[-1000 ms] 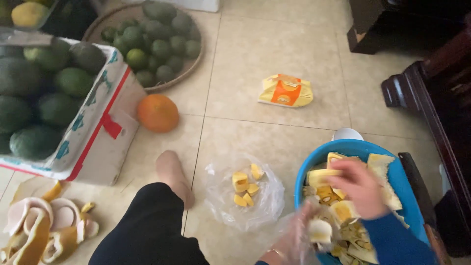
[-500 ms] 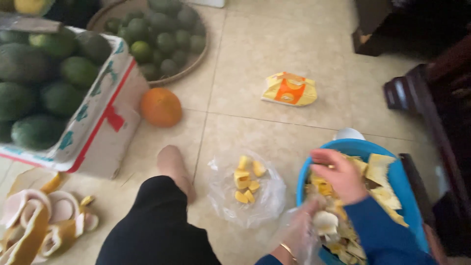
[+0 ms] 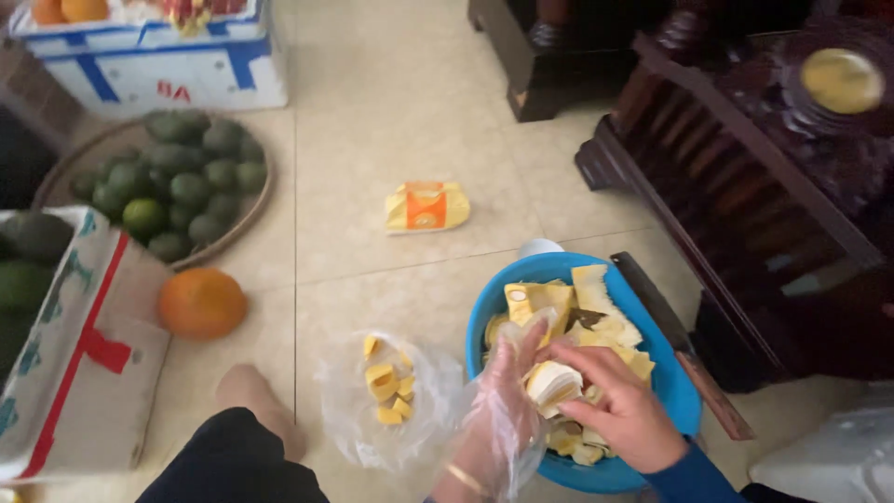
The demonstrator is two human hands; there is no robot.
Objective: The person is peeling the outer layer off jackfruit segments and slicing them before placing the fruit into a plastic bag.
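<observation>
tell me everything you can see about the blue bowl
The blue bowl is round, looks like plastic, and sits upright on the tiled floor near dark wooden furniture. It is heaped with pale yellow fruit pieces. The left hand, in a clear plastic glove, and the bare right hand reach in over its near side, holding one pale piece between them. A clear plastic bag with a few yellow chunks lies just to its left, and something white peeks out behind its far rim.

The round blue plastic basin (image 3: 494, 321) loses its near rim behind both hands. The cardboard box of green fruit (image 3: 65, 373) runs off the left edge. The dark carved wooden furniture (image 3: 745, 186) is blurred and cropped.
</observation>
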